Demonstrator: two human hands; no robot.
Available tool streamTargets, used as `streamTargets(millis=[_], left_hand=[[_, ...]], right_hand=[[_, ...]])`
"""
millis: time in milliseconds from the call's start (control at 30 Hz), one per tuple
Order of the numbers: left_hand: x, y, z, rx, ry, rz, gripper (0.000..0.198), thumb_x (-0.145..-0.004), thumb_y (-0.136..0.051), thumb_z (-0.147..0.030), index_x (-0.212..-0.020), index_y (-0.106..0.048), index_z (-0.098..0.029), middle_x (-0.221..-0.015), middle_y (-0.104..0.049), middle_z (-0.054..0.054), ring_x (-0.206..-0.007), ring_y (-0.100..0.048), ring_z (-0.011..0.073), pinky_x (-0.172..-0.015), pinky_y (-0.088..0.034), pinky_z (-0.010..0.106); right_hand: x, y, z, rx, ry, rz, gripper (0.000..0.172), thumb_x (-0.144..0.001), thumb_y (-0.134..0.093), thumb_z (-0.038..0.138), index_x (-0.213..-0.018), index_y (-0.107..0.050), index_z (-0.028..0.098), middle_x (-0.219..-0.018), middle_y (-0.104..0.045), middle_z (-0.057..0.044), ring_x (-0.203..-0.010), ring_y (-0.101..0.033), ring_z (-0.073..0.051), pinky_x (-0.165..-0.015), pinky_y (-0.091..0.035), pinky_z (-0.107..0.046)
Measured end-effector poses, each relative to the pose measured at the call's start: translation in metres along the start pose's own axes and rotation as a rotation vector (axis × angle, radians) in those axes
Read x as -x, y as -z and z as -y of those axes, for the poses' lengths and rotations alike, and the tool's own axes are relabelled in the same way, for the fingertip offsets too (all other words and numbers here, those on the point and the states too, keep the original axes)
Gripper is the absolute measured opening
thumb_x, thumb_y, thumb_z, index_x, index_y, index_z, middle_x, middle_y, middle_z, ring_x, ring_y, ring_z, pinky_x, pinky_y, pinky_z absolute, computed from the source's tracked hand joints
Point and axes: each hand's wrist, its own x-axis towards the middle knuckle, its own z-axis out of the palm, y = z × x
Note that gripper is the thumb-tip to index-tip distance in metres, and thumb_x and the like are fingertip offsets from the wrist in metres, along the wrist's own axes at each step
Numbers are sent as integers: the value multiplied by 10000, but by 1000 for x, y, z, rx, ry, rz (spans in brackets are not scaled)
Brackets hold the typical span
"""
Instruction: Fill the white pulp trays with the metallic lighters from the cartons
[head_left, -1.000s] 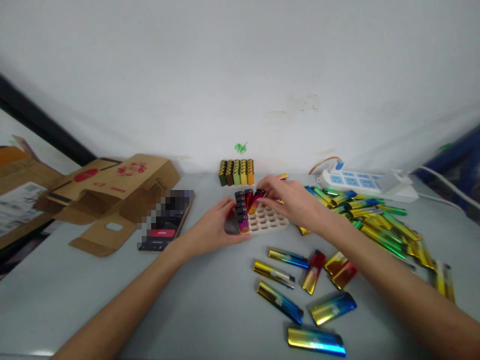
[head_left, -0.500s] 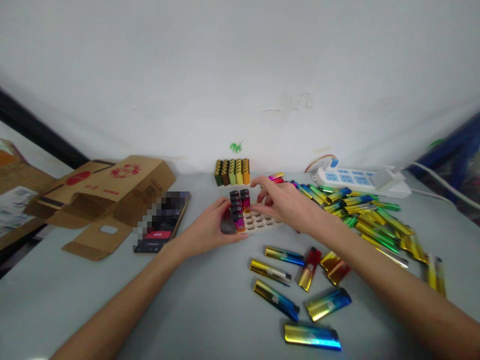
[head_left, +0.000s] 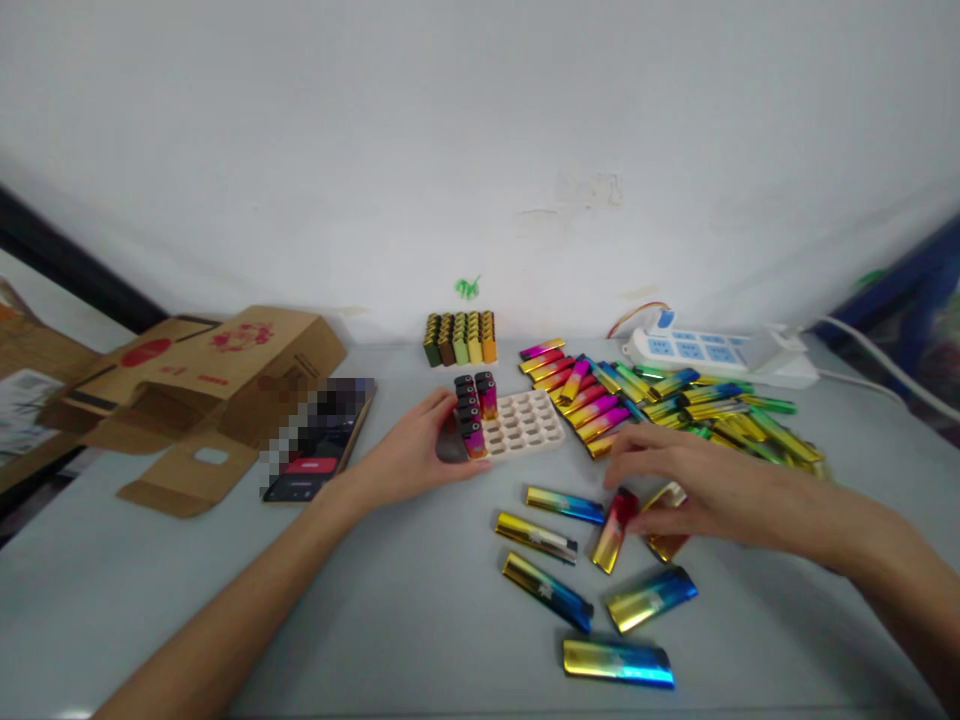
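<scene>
A white tray with rows of holes (head_left: 531, 425) lies on the grey table, with pink-and-purple lighters (head_left: 474, 440) standing upright at its left side. Around that left end, my left hand (head_left: 424, 440) is closed, thumb in front and fingers behind. Farther right, my right hand (head_left: 675, 490) has its thumb and fingers around the top of a red-and-gold lighter (head_left: 611, 535) lying flat; the fingertips are apart and the lighter is between or just under them. Several blue-and-gold lighters (head_left: 649, 600) lie in front of it.
Behind the tray stands a block of upright lighters (head_left: 459, 340). A pile of loose lighters (head_left: 705, 400) spreads at the right, below a white power strip (head_left: 697, 350). At the left are an open cardboard box (head_left: 262, 350) and a phone (head_left: 322, 440).
My right hand has moved from the tray to the right and toward me, over the red-and-gold lighter. My left hand has stayed at the tray's left end.
</scene>
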Motion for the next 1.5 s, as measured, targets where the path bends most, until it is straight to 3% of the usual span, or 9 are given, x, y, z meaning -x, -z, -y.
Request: streamTargets(millis=[233, 433, 600, 700, 800, 1000, 1200, 1333, 1500], left_hand=[[-1, 1, -1, 24, 5, 0, 639, -819, -802, -653, -1227, -687, -175, -1321, -655, 175, -1205, -664, 377, -980, -619, 506], [0, 2, -3, 14, 16, 0, 647, -806, -818, -631, -1252, -688, -180, -1316, -663, 175, -1221, -660, 391, -1013, -605, 516], [0, 2, -3, 29, 19, 7, 657, -811, -820, -614, -1270, -677, -167, -1329, -656, 174, -1210, -658, 375, -1031, -593, 513], [0, 1, -2, 25, 10, 7, 665, -818, -808, -641, -1274, -669, -178, -1338, -648, 166, -1231, -648, 371, -1046, -584, 504], [0, 1, -1, 0, 11, 12, 694, -822, -802, -651, -1298, -657, -167, -1343, -644, 173, -1255, -635, 381, -1078, -562, 518], [0, 2, -3, 22, 4, 4, 662, -818, -824, -609, -1301, -660, -187, -1333, -654, 157, -1252, -643, 371, -1078, -567, 506], [0, 1, -2, 47, 8, 0, 633, -809, -837, -583, -1276, -674, -186, -1346, -653, 154, -1251, -649, 363, -1049, -591, 475], [0, 1, -1, 26, -1, -8, 626, -813, -827, -602, -1262, -675, -193, -1324, -664, 154, -1231, -654, 364, -1031, -598, 484], [0, 1, -1, 16, -2, -3, 632, -825, -816, -620, -1272, -670, -197, -1311, -664, 156, -1209, -659, 361, -1020, -597, 500]], right_hand=[[-8, -7, 13, 136, 39, 47, 77, -987, -731, 285, -961, -751, 216, -1113, -659, -91, -1043, -658, -277, -885, -520, -408], [-5, -3, 6, 12, 86, -60, 154, -994, -707, 372, -900, -728, 252, -960, -729, -64, -905, -686, -281, -816, -536, -413], [-5, 17, 7, -128, 54, -150, 158, -973, -739, 435, -1051, -792, 308, -950, -781, -29, -801, -700, -231, -682, -527, -344], [-19, 18, 5, -330, 117, -254, 179, -938, -778, 426, -1024, -797, 271, -974, -783, -40, -838, -706, -224, -722, -559, -350], [-38, 9, 2, -645, 53, -359, 254, -875, -837, 435, -1022, -768, 239, -948, -763, -36, -770, -686, -195, -663, -568, -335], [-72, -17, 9, -1002, 153, -390, 274, -1039, -648, 503, -1037, -644, 229, -963, -761, -31, -888, -711, -182, -822, -569, -341], [-81, -38, 17, -1029, 179, -454, 371, -1006, -654, 597, -967, -504, 261, -667, -551, 74, -572, -491, -125, -565, -429, -268], [-81, -44, 22, -1132, 19, -533, 501, -912, -686, 723, -903, -469, 271, -625, -318, 121, -480, -252, -94, -432, -242, -224], [-75, -48, 26, -784, -47, -732, 530, -940, -649, 679, -713, -475, 234, -630, -370, 65, -544, -316, -108, -473, -234, -262]])
